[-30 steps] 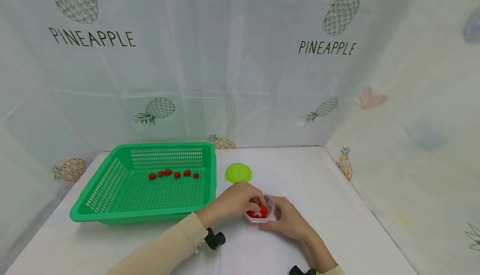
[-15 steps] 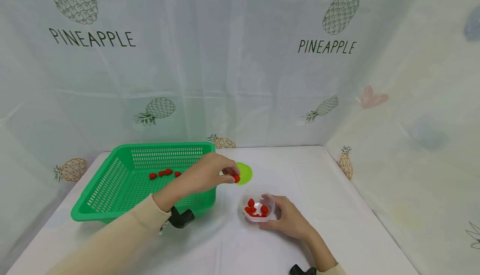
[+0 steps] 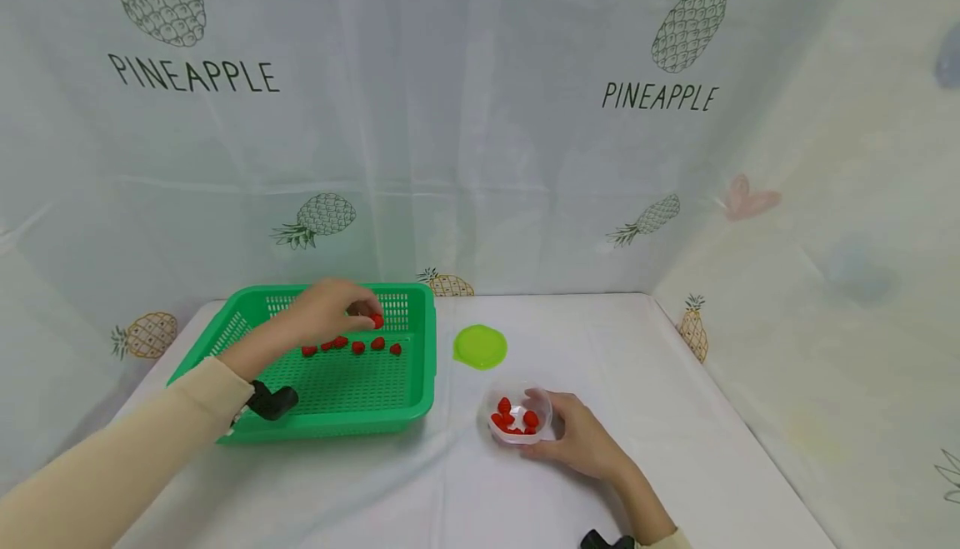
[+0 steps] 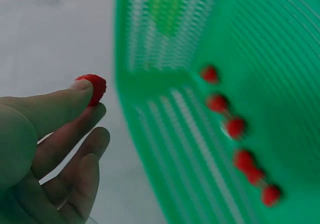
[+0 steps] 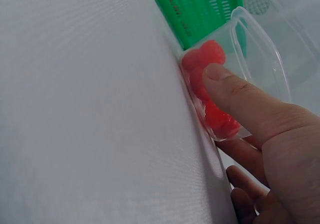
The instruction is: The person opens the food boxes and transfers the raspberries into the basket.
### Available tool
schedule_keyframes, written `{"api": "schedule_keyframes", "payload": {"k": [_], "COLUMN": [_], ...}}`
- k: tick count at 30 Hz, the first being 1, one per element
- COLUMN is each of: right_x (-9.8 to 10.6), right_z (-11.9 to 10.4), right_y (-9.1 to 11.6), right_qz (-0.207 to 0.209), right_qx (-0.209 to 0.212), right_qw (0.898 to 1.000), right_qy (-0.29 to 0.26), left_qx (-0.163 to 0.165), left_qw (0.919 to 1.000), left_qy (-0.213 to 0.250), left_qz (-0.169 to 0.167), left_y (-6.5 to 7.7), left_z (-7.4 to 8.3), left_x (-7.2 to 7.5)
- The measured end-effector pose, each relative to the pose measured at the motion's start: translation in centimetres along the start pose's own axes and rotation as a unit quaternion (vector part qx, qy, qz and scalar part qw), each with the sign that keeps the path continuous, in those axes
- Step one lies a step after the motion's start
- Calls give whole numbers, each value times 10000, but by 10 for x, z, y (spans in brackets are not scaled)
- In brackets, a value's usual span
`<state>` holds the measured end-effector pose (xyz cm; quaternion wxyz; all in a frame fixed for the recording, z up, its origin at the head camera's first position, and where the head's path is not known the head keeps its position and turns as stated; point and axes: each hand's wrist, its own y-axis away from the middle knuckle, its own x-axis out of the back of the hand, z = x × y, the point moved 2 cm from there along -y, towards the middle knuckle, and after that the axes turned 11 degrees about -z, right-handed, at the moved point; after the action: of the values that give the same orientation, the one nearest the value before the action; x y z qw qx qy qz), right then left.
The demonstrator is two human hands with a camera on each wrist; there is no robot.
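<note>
While six berries (image 3: 378,343) lie in the basket (image 3: 337,426), your left hand (image 3: 330,311) holds another berry (image 3: 377,321) aloft, pinched between thumb and fingertips; to the right sit the lid (image 3: 480,346) and a cup (image 3: 517,439) of berries, its side gripped by your curved right hand (image 3: 576,439).

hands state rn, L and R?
Left hand: pinching one red berry.
Right hand: gripping the clear plastic tub.

Red berries (image 3: 531,419) in clear tub (image 3: 519,439)
</note>
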<state>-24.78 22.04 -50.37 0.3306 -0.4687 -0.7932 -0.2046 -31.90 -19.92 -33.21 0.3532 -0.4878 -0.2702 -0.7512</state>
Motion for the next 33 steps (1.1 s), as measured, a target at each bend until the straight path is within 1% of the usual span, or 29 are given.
{"api": "schedule_keyframes", "payload": {"k": [3, 8, 10, 12, 17, 22, 29, 33], "right_x": [0, -1, -1, -2, -1, 1, 0, 0], "right_z": [0, -2, -2, -3, -3, -3, -3, -2], "right_y": [1, 0, 0, 0, 0, 1, 1, 1], "right_qz": [-15, -34, -32, -29, -14, 19, -7, 14], "right_qx": [-75, -51, -14, -27, -48, -61, -32, -16], "right_qw": [10000, 10000, 10000, 10000, 10000, 10000, 10000, 10000], "right_qy": [-32, -30, -22, -20, -30, -41, -51, -64], "left_qx": [167, 541, 682, 724, 893, 1124, 1291, 1328], "left_qw": [9997, 9977, 9967, 9963, 9945, 9914, 9869, 9864], "left_qy": [-141, -333, -355, -377, -442, -443, -543, -523], "left_qz": [-103, -243, -253, -262, -336, -496, -807, -821], "left_y": [6, 21, 26, 30, 34, 36, 39, 38], "left_z": [-29, -75, -89, -102, -119, -129, -144, -151], "left_x": [0, 0, 1, 2, 5, 2, -10, -16]}}
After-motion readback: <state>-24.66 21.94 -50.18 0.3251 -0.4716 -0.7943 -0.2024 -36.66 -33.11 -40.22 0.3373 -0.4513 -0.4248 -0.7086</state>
